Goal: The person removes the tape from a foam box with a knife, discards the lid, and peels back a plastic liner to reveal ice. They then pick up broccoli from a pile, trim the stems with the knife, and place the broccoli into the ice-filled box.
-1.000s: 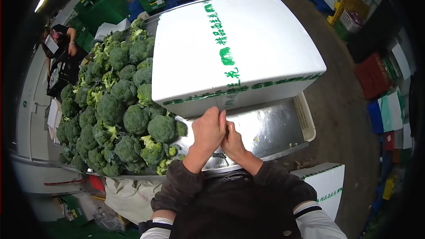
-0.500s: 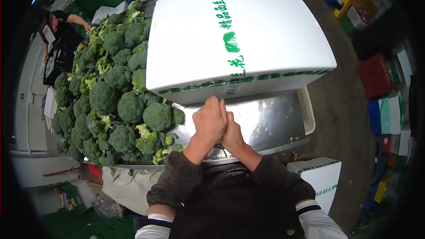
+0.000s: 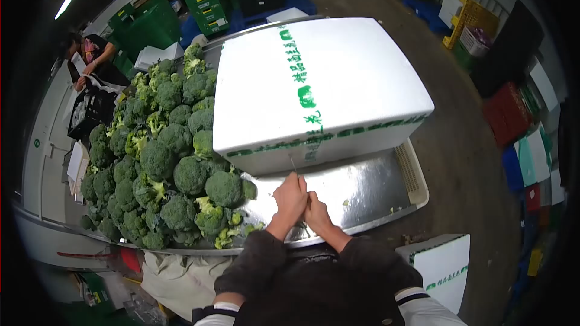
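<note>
A big white foam box (image 3: 368,66) with green printed lettering and a green taped seam rests on the metal table (image 3: 368,184). My left hand (image 3: 290,198) is closed just in front of the box's near side. My right hand (image 3: 319,215) is closed too, pressed against the left one. From the top of my fists a thin, pale, narrow thing (image 3: 293,163) sticks up toward the box; its lower part is hidden in my fingers and I cannot tell its kind. Heaped broccoli heads (image 3: 190,175) lie to the left of my hands.
A white slotted basket (image 3: 418,178) stands at the table's right end. Another foam box (image 3: 444,271) is on the floor at lower right. Stacked green crates (image 3: 207,3) stand behind. At far left a person (image 3: 99,54) is beside a black crate (image 3: 90,108).
My view has tilted up, so the box and my hands appear lower. My hands stay closed together. The other person's hand has moved from the broccoli back toward their body.
</note>
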The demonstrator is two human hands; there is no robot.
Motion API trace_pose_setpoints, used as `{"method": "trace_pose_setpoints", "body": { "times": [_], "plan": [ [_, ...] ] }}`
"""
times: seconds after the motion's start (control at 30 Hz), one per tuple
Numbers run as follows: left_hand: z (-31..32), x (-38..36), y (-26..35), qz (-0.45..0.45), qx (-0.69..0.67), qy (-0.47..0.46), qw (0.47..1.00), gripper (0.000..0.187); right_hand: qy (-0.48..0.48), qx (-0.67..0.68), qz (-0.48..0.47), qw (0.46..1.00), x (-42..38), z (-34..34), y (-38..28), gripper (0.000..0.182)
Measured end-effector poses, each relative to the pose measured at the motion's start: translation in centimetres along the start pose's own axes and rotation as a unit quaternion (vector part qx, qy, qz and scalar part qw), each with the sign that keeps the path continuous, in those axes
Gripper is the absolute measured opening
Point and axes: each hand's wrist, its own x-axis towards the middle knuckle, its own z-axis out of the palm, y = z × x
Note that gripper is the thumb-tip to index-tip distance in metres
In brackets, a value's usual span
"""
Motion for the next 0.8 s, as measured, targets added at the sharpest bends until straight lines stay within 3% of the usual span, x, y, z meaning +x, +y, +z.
{"method": "trace_pose_setpoints", "body": {
  "times": [0.07, 0.2, 0.27, 0.3, 0.37, 0.43, 0.5, 0.57, 0.67, 0.8],
  "plan": [
    [-1.2, 1.2, 1.0, 0.028, 0.004, -0.015, 0.999, 0.03, 0.009, -0.017, -0.014, 1.0, -0.3, -0.7, 0.1, 0.027],
    [-0.7, -0.8, -1.0, -0.005, -0.035, -0.095, 0.995, 0.03, -0.04, -0.105, -0.015, 0.994, -2.2, -3.1, 0.7, 0.029],
    [0.1, -1.5, -2.0, -0.053, -0.205, -0.124, 0.97, 0.034, -0.036, -0.108, -0.025, 0.993, -2.4, -3.6, 0.7, 0.03],
    [-0.1, -1.5, -1.7, -0.053, -0.205, -0.126, 0.969, 0.034, -0.023, -0.082, -0.04, 0.996, -2.3, -3.8, 0.7, 0.03],
    [-0.8, -1.0, -0.9, -0.068, -0.31, -0.125, 0.94, 0.035, -0.04, -0.035, -0.028, 0.998, -1.7, -3.8, 0.4, 0.028],
    [-0.3, 0.0, -1.8, -0.05, -0.315, -0.132, 0.939, 0.036, -0.053, 0.016, -0.024, 0.998, -1.1, -3.9, -0.7, 0.026],
    [-0.7, 1.0, -1.6, -0.013, -0.25, -0.087, 0.964, 0.038, -0.036, -0.042, -0.024, 0.998, -1.0, -4.8, -2.5, 0.023],
    [-1.7, 1.6, -0.8, -0.013, -0.278, -0.071, 0.958, 0.038, -0.013, -0.056, -0.048, 0.997, -0.7, -5.2, -3.3, 0.021],
    [-2.6, 2.1, 0.1, -0.052, -0.433, -0.042, 0.899, 0.026, 0.06, -0.121, -0.128, 0.982, -0.2, -5.7, -3.1, 0.021],
    [-3.1, 3.3, 0.8, -0.08, -0.505, -0.052, 0.858, 0.017, 0.044, -0.152, -0.098, 0.983, 0.5, -7.1, -4.0, 0.023]
  ]
}}
